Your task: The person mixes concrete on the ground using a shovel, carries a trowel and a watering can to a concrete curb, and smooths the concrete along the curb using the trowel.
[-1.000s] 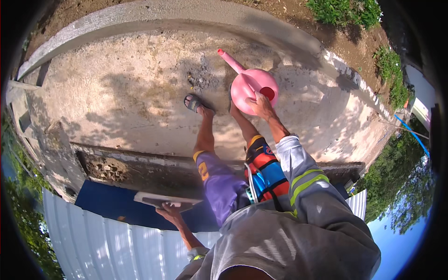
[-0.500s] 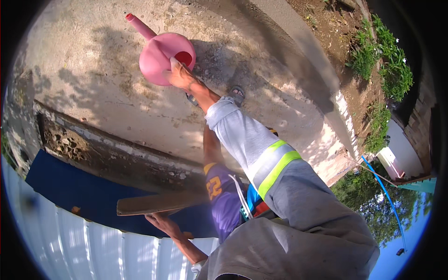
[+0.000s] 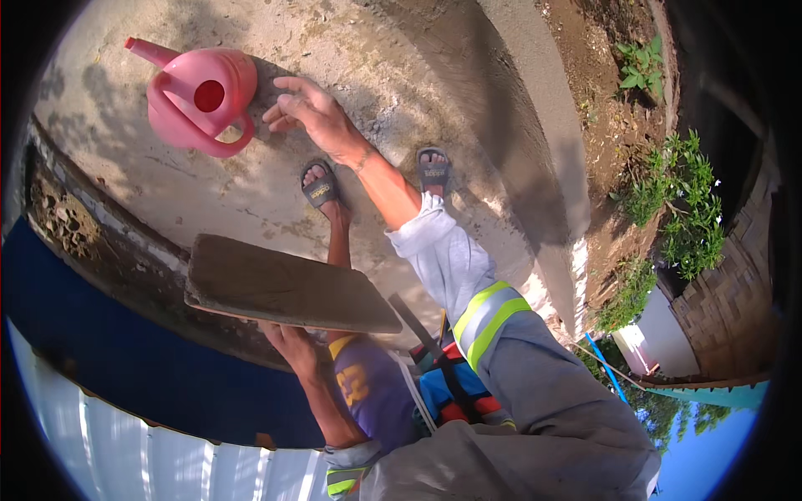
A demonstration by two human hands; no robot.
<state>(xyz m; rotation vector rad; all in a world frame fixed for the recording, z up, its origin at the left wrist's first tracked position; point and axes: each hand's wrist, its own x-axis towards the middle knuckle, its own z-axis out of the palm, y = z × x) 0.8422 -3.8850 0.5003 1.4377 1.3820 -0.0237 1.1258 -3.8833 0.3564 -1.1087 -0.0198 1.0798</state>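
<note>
A pink plastic watering can (image 3: 234, 71) stands on the concrete ground at the far left, its spout to the left and its handle loop on the near side. Just right of it, my right hand (image 3: 316, 123) hangs in the air with fingers apart and nothing in it. Nearer to me, a flat rectangular grey-brown board (image 3: 288, 284) is held up with its broad face in view. My left hand (image 3: 288, 341) supports it from beneath. The board hides most of that hand's fingers, and how they grip it cannot be made out fully.
My sandalled feet (image 3: 320, 185) stand on rough concrete (image 3: 384, 50). A low masonry edge (image 3: 109, 213) runs along the left, beside a dark blue strip (image 3: 100, 334) and white corrugated sheeting (image 3: 184, 463). Soil and leafy plants (image 3: 689, 213) border the right.
My right hand has let go of the watering can and drawn away to its right. In my left hand the board has turned from nearly edge-on to show its broad face.
</note>
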